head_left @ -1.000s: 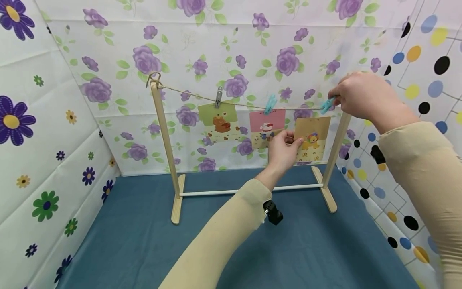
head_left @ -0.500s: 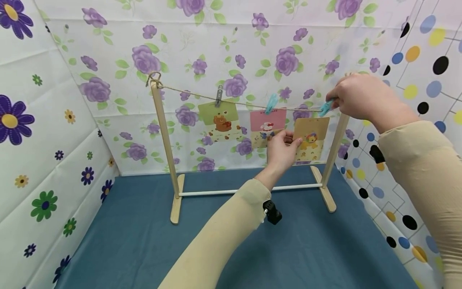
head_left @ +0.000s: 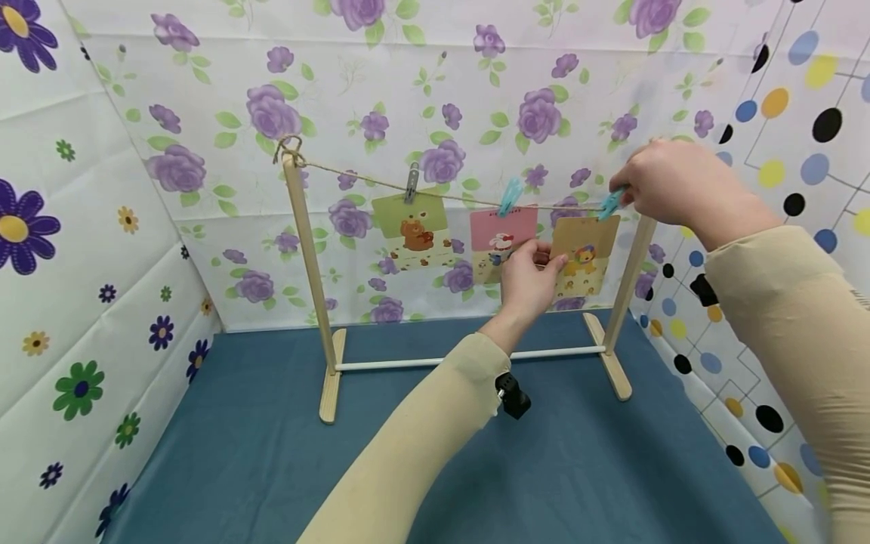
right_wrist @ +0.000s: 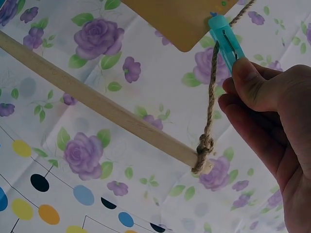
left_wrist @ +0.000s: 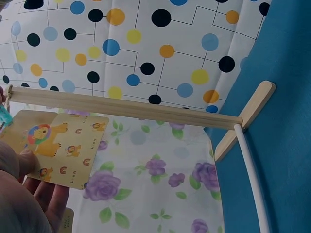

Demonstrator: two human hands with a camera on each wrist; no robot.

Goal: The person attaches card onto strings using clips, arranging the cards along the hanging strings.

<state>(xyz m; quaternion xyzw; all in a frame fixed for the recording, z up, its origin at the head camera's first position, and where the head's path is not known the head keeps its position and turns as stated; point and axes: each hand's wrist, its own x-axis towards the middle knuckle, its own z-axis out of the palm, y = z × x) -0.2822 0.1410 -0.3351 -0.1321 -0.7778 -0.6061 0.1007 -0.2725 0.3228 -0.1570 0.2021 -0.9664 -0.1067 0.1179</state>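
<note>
While the right hand (head_left: 669,185) pinches the teal clothespin (head_left: 611,203) between thumb and curled fingers, the clip sits on the twine line (head_left: 462,198) at the top right corner of the yellow lion card (head_left: 584,253). From the right wrist view, the clothespin (right_wrist: 226,41) straddles the twine (right_wrist: 212,92) and touches the card corner (right_wrist: 180,19); whether its tips have closed on the card cannot be told. The left hand (head_left: 526,283) holds the lion card at its lower left edge, thumb on the printed face and fingers behind it, as the left wrist view confirms (left_wrist: 58,141).

Relative to the wooden rack (head_left: 306,249):
- The lion card hangs at the right end of the line, just beside the right post (head_left: 628,279).
- A pink card (head_left: 501,230) hangs near the middle under a second teal clothespin (head_left: 508,196).
- A green bear card (head_left: 411,219) hangs further left under a grey clip (head_left: 411,181).
- The twine is knotted to both post tops.
- The rack stands on a blue cloth (head_left: 238,453).
</note>
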